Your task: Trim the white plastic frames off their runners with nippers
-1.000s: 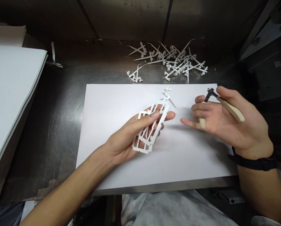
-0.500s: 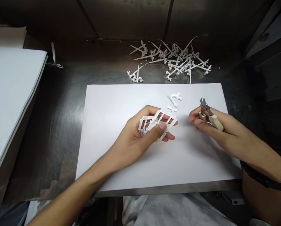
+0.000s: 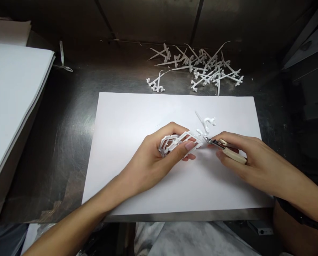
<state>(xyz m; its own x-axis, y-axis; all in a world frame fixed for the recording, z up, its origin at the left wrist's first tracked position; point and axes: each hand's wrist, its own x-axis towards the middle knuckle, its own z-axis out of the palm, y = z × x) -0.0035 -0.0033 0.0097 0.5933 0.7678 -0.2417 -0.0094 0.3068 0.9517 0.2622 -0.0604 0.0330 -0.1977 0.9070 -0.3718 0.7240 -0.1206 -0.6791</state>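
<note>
My left hand [image 3: 153, 156] is closed round white plastic frames [image 3: 193, 140] with slotted openings, the thumb pressed on top. A curved white sprue [image 3: 207, 122] with a thin spike sticks out beyond the frames at their far right end. In my right hand [image 3: 244, 156] are cutting pliers [image 3: 232, 155] with cream handles. Their jaw tips are at the right corner of the frames, close to the base of the sprue; whether they touch it is too small to tell. Both hands are above a white sheet [image 3: 121, 117].
Cut white sprue pieces [image 3: 201, 67] lie in a loose pile on the dark metal table [image 3: 68, 117] behind the sheet. Stacked white sheets [image 3: 12, 92] stand at the left. A white strip [image 3: 62, 53] lies near the back left.
My right hand has moved left and turned the pliers so that their jaws point at the frames. The frames and sprue in my left hand have tilted and shifted slightly right.
</note>
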